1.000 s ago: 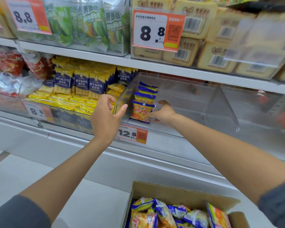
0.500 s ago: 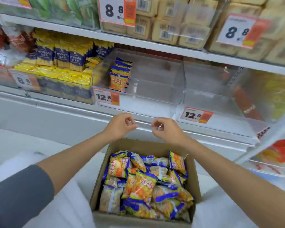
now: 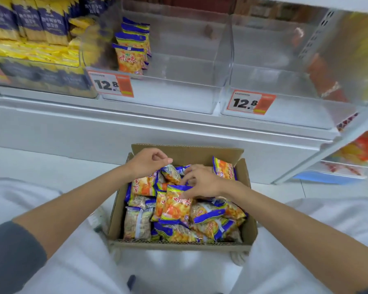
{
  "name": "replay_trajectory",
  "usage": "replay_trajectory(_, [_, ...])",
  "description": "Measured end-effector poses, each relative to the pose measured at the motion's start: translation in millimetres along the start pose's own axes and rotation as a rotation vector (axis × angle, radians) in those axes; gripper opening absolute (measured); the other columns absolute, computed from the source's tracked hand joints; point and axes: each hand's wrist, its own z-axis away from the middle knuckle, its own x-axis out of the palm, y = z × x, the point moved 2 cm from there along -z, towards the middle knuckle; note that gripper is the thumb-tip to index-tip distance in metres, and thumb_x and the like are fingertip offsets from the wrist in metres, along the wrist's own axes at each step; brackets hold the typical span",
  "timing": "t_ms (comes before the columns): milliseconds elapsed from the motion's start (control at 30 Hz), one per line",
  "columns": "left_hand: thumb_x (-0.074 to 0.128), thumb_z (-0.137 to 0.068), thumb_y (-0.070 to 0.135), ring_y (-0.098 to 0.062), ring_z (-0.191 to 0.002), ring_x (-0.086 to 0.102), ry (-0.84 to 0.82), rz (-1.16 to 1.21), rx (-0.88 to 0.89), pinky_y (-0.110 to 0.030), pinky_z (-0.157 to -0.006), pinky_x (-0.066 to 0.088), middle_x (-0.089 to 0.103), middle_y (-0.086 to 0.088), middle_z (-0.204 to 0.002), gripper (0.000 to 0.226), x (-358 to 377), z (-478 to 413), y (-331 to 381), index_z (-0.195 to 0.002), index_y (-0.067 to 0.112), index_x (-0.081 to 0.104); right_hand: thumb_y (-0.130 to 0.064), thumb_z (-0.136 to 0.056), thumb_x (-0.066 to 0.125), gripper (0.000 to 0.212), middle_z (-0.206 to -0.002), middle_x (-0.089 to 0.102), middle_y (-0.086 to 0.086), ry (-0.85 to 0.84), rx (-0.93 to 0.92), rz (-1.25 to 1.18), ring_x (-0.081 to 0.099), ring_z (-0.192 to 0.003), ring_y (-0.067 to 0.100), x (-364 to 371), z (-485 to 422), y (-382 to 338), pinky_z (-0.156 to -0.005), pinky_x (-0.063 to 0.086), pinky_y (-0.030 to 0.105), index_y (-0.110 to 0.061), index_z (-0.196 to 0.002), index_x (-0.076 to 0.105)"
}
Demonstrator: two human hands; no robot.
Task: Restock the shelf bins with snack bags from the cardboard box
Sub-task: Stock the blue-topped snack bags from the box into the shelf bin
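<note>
An open cardboard box (image 3: 245,232) sits on the floor between my knees, filled with several orange-and-blue snack bags (image 3: 174,204). My left hand (image 3: 148,163) hovers over the box's far left corner with curled fingers, thumb against the forefinger, holding nothing. My right hand (image 3: 202,184) is down among the bags in the middle of the box, its fingers spread and touching the tops of the bags. On the shelf above, a clear bin (image 3: 168,96) holds a short row of the same bags (image 3: 130,58) at its left side. The clear bin (image 3: 285,115) to its right holds none.
Price tags reading 12.8 (image 3: 111,84) hang on both bin fronts. A bin of yellow and blue packets (image 3: 40,41) stands at the left. The white shelf base (image 3: 136,132) runs behind the box. A lower rack with red and orange packs (image 3: 361,149) is at the right.
Both hands left the shelf bin, came down over the box and have reached into it. My view has dropped and closed in on the box.
</note>
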Motion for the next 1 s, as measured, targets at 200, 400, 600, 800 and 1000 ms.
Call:
replay_trajectory(200, [0.073,-0.081,0.038,-0.005,-0.114,0.058,-0.245,0.22,0.009,-0.027,-0.096,0.05,0.06,0.009,-0.129,0.061,11,14,19,-0.136,0.025,0.052,-0.018,-0.085,0.073,0.022,-0.096,0.071,0.002,0.307,-0.046,-0.516,0.064,-0.077,0.004,-47,19,-10,-0.073,0.052,0.016,-0.008,-0.104,0.07])
replay_trajectory(400, [0.07,-0.088,0.026,-0.007,-0.093,0.069,-0.078,0.277,-0.045,-0.032,-0.094,0.054,0.073,0.004,-0.102,0.023,7,9,13,-0.108,0.015,0.068,-0.028,-0.088,0.07,0.049,-0.132,0.059,0.0,0.201,0.05,-0.322,0.057,-0.117,0.012,-53,16,16,-0.103,0.045,0.029,-0.018,-0.134,0.056])
replay_trajectory(600, [0.061,-0.093,0.028,-0.009,-0.099,0.067,-0.048,0.324,-0.065,-0.025,-0.086,0.052,0.069,0.002,-0.111,0.027,8,6,7,-0.118,0.017,0.06,-0.019,-0.084,0.074,0.056,-0.138,0.053,0.005,-0.01,0.104,0.028,0.052,-0.123,0.021,-8,3,35,-0.1,0.047,0.036,-0.015,-0.135,0.052])
replay_trajectory(800, [0.058,-0.096,0.033,-0.018,-0.106,0.064,0.086,0.336,-0.121,-0.036,-0.089,0.054,0.066,-0.002,-0.115,0.033,2,2,2,-0.123,0.015,0.054,-0.013,-0.095,0.059,0.016,-0.097,0.071,-0.002,0.282,0.079,-0.318,0.067,-0.095,0.026,-58,11,24,-0.089,0.053,0.042,-0.016,-0.11,0.062])
replay_trajectory(1000, [0.054,-0.096,0.04,-0.016,-0.11,0.06,-0.04,0.559,-0.196,-0.039,-0.079,0.06,0.058,0.001,-0.127,0.04,2,9,20,-0.13,0.022,0.042,-0.01,-0.097,0.056,0.015,-0.085,0.072,-0.001,0.305,-0.005,-0.699,0.068,-0.075,0.01,-73,15,0,-0.066,0.056,0.023,-0.011,-0.107,0.068])
